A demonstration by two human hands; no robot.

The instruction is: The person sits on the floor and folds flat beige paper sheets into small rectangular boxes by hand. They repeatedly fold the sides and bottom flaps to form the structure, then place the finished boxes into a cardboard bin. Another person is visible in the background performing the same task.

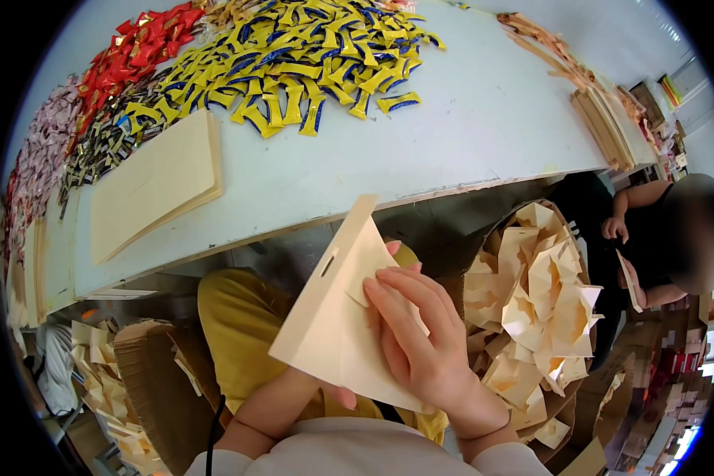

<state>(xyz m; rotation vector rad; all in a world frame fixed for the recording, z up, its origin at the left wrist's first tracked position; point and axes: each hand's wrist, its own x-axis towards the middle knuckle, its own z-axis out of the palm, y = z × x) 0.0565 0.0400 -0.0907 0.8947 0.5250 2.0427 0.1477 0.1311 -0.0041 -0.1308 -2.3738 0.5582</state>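
Observation:
A cream card box (325,317), part folded, is held over my lap, tilted, with a small slot in its narrow side. My left hand (339,394) supports it from beneath; the card hides most of that hand, with the thumb showing at the lower edge and fingertips near the far edge. Across the card's right face lie the fingers of my right hand (420,337), closed against it and pressing near a curved flap cut. The right thumb is partly hidden.
A white table (468,143) carries heaps of yellow-and-blue packets (293,59), red packets (139,51) and a flat card stack (159,186). Right of me stands a carton of folded card boxes (531,293). Beyond it, another person (650,230) holds a card piece. An open carton (155,381) is at left.

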